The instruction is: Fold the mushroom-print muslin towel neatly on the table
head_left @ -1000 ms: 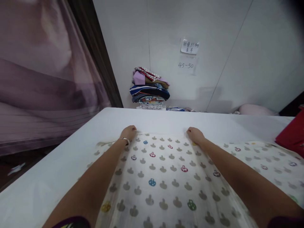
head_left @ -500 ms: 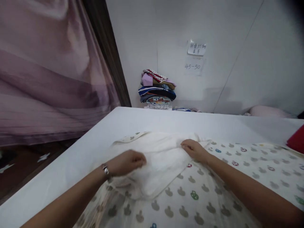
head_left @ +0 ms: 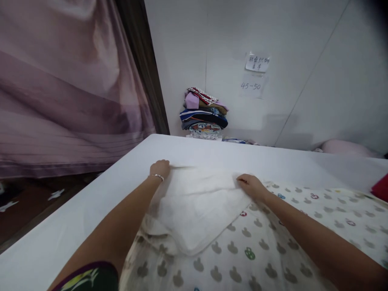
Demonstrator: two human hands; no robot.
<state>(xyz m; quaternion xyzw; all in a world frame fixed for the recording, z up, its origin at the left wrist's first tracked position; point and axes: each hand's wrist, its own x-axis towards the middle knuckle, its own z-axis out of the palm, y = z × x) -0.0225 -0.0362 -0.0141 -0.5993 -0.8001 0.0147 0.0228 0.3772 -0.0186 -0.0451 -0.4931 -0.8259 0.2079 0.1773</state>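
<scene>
A thin cream cloth (head_left: 212,258) printed with grey rabbit heads and a few coloured motifs lies over the table. Part of it is turned back, so a plain white side (head_left: 197,210) faces up and ends in a corner toward me. My left hand (head_left: 160,167), with a bracelet at the wrist, is closed on the far left corner of the cloth. Fingers pinched, my right hand (head_left: 250,185) grips the turned-back part at its right side. The cloth between the hands is fairly flat, with soft creases.
The white table (head_left: 121,186) reaches toward a pale wall with paper signs (head_left: 257,62). Behind its far edge stands a stack of folded fabrics (head_left: 204,115). A pink curtain (head_left: 60,89) hangs at left. Something red (head_left: 381,188) lies at the right edge.
My left hand has moved away from me, from above the white part to the far left corner, and closed there. The small printed flap at that corner no longer shows. My right hand stays pinched.
</scene>
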